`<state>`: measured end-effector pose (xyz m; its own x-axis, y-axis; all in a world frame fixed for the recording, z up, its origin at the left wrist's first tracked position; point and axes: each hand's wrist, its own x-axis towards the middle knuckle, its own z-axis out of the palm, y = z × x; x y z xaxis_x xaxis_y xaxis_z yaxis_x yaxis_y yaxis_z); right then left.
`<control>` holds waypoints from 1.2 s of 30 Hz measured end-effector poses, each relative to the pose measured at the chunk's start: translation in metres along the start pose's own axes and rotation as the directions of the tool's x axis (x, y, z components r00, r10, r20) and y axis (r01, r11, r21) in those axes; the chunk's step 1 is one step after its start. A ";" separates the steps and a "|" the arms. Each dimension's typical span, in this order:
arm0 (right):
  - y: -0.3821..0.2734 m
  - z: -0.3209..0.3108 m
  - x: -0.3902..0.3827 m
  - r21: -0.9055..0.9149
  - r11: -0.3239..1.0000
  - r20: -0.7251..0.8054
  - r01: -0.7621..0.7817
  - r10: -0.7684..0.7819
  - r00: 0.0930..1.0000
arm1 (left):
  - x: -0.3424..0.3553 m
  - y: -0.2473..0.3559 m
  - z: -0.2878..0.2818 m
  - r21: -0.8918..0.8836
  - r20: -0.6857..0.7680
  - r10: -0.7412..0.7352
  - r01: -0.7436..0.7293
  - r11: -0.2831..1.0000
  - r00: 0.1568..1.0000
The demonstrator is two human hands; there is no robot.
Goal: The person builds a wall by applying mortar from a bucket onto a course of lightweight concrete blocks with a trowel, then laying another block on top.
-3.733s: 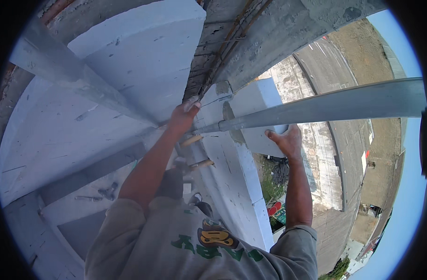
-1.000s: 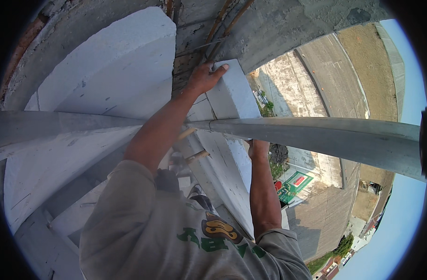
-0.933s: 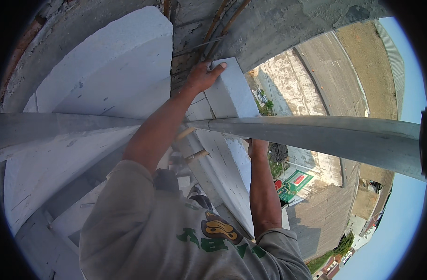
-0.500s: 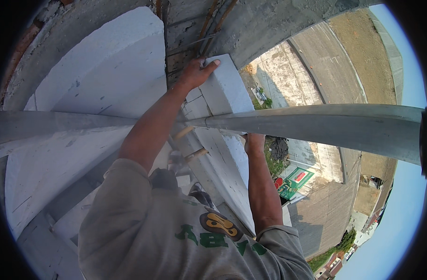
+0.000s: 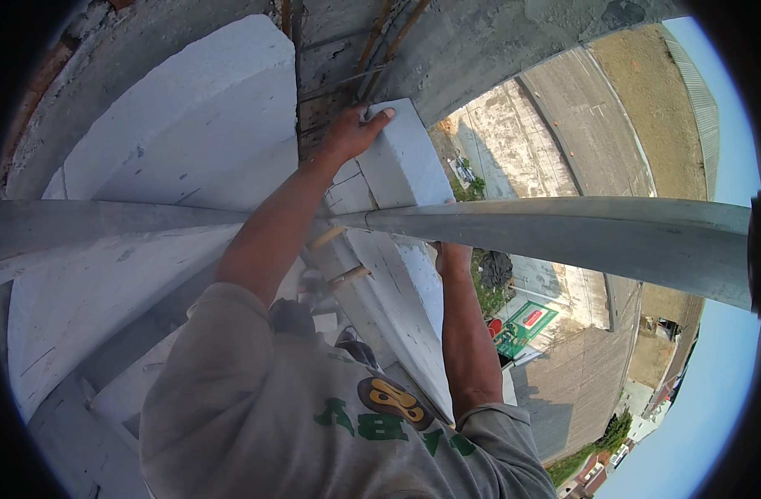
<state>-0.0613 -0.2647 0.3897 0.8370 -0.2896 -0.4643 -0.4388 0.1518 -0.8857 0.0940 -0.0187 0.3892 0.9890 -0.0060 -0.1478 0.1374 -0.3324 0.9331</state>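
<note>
My left hand [image 5: 355, 129] grips the top end of a white block [image 5: 401, 158], thumb over its face, beside a narrow concrete gap. My right hand [image 5: 452, 254] is below a long grey metal bar [image 5: 563, 224]; its fingers are mostly hidden behind the bar, so I cannot tell their grip. The bar crosses in front of the block's lower end. Below it, two short wooden pieces [image 5: 352, 275] stick out beside a white block ledge [image 5: 397, 291].
A large white block wall [image 5: 189, 116] stands left, rusty rods [image 5: 384, 41] run up the concrete wall [image 5: 497, 41] ahead. Right of the ledge is a drop to ground far below, with paving [image 5: 522, 141], plants and a green sign [image 5: 522, 333]. My shoes show below.
Since the earliest frame, my left hand moved forward onto the block, which now reaches into the corner; my right hand moved left, under the bar. In the last second, little has changed.
</note>
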 end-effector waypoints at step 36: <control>-0.025 0.008 -0.015 -0.439 0.898 -0.175 -0.006 -0.079 0.981 | -0.067 0.020 0.043 -0.060 0.107 0.028 -0.022 0.998 0.994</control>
<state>-0.0603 -0.2567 0.4185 0.7990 -0.4612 -0.3858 -0.5427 -0.2769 -0.7930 0.0285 -0.0653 0.4039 0.9809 -0.1166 -0.1560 0.1190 -0.2752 0.9540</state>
